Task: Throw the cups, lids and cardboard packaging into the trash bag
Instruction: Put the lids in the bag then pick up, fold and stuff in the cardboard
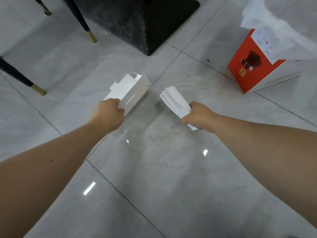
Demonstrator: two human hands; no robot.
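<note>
My left hand (pixel 108 114) grips the near end of a white cardboard box (pixel 132 92) that is open at its far end, held above the grey tiled floor. My right hand (pixel 197 117) is closed around a folded white piece of packaging (pixel 173 100) that sticks out toward the upper left. An orange and white carton (pixel 248 66) stands tilted on the floor at the right. A translucent white plastic bag (pixel 281 19) hangs over the carton's top at the upper right corner.
A black speckled table base (pixel 140 21) stands at the top centre. Black chair legs with gold tips (pixel 38 89) are at the left and upper left. Glossy grey floor tiles (pixel 154 169) fill the lower half of the view.
</note>
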